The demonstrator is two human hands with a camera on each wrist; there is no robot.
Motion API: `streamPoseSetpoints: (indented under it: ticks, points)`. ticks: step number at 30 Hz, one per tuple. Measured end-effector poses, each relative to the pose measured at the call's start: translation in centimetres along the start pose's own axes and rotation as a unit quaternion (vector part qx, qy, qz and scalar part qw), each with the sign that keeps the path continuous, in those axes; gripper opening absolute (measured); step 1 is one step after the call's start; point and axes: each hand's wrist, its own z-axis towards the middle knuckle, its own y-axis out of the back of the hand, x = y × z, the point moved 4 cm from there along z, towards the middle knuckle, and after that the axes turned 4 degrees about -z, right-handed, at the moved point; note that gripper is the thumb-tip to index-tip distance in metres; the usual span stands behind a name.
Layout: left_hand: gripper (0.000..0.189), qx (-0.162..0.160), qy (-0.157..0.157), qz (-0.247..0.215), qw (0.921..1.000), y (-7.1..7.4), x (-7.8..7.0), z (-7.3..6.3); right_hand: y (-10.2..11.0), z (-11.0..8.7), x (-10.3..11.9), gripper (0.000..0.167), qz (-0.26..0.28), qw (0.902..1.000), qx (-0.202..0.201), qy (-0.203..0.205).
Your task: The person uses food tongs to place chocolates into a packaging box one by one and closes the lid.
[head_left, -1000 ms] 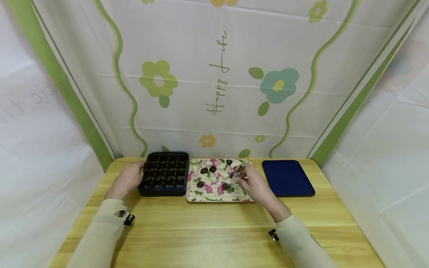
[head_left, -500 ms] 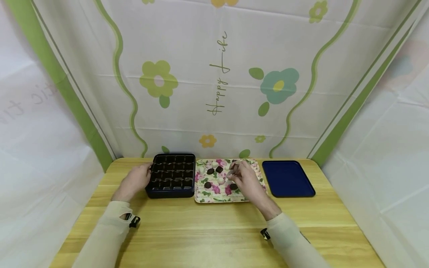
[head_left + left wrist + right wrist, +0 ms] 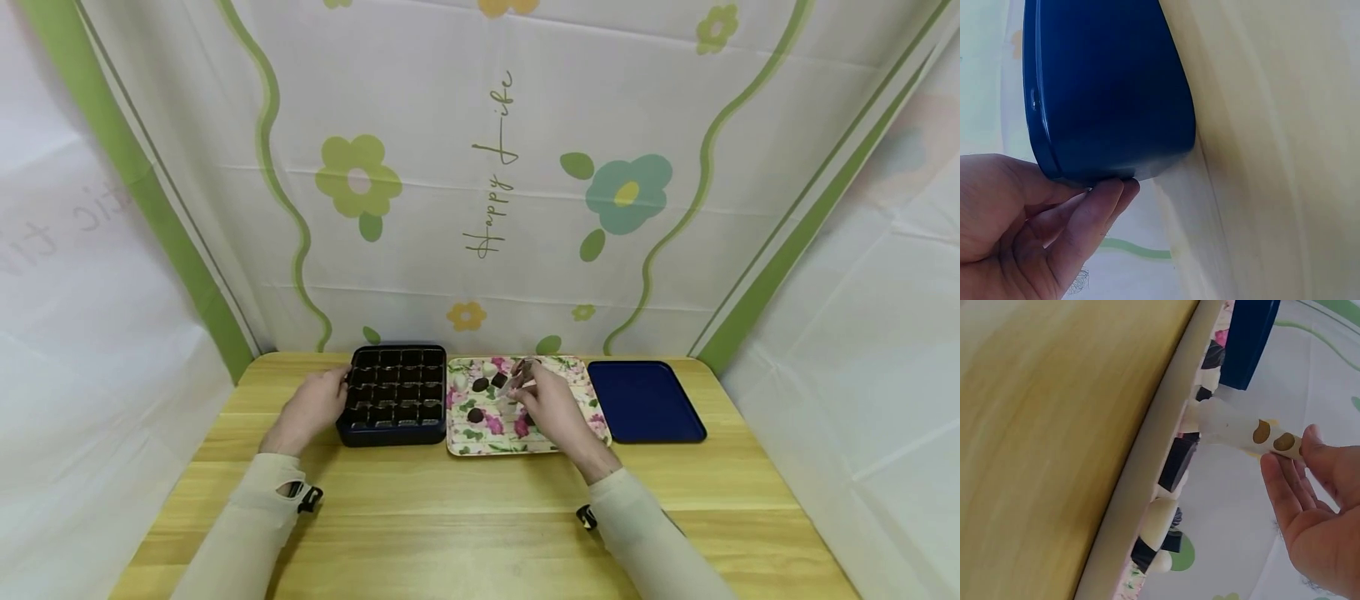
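My left hand [image 3: 311,404] grips the left side of a dark blue box [image 3: 393,437] divided into several small compartments. Its bent fingers [image 3: 1094,203] meet the box corner in the left wrist view. My right hand [image 3: 558,408] pinches translucent tongs [image 3: 1241,432] with brown oval spots, over a floral tray [image 3: 495,447]. Dark chocolates [image 3: 476,415] and white chocolates [image 3: 461,382] lie on that tray; the right hand covers some. In the right wrist view the tong tips are at a pale piece; whether they grip it I cannot tell.
A flat dark blue lid [image 3: 648,402] lies right of the tray. The box stands against the tray's left edge. A patterned curtain [image 3: 420,275] hangs behind the wooden table [image 3: 465,525], and white sheets close off both sides.
The box slid right with my left hand, and the floral tray shifted right too, up to the lid. My right hand moved slightly left over the tray with the tongs.
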Motion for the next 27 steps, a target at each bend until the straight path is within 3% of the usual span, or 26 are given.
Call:
streamPoseSetpoints:
  ticks: [10, 18, 23, 27]
  points:
    - [0.048, 0.005, 0.008, -0.011, 0.9999, -0.1, 0.1, 0.0, -0.4, 1.2, -0.7, 0.008, -0.040, 0.9990, 0.003, -0.021]
    - [0.050, 0.013, 0.009, -0.021, 0.9997, -0.1, 0.3, 0.0, -0.3, 1.7, -0.2, 0.017, -0.175, 0.9845, -0.016, 0.007]
    - [0.049, 0.014, 0.010, -0.023, 0.9996, -0.1, 0.4, 0.0, -0.2, 1.7, 0.4, 0.017, -0.161, 0.9867, -0.021, 0.011]
    - [0.049, 0.014, 0.012, -0.029, 0.9994, -0.1, 0.4, 0.0, -0.1, 1.7, 2.1, 0.015, -0.145, 0.9888, -0.024, 0.026]
